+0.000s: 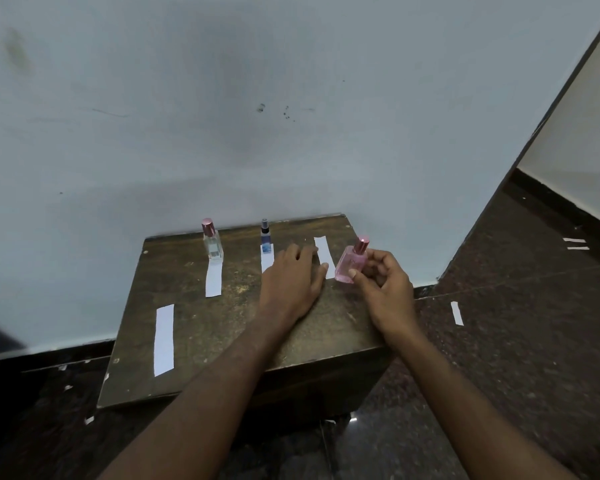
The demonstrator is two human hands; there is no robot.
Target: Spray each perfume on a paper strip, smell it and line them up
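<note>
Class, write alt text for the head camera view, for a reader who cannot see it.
A person's right hand holds a pink perfume bottle above a small wooden table, while the left hand rests flat beside a paper strip. A clear bottle and a blue bottle stand at the back, each at the far end of a strip.

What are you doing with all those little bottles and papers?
A person is testing perfumes on a small wooden table. The right hand holds a pink bottle tilted above the table's right side. The left hand lies flat, fingers by one paper strip. A clear bottle and a blue bottle stand at the back, each at a strip's far end. One spare strip lies alone, nearer the front.
</note>
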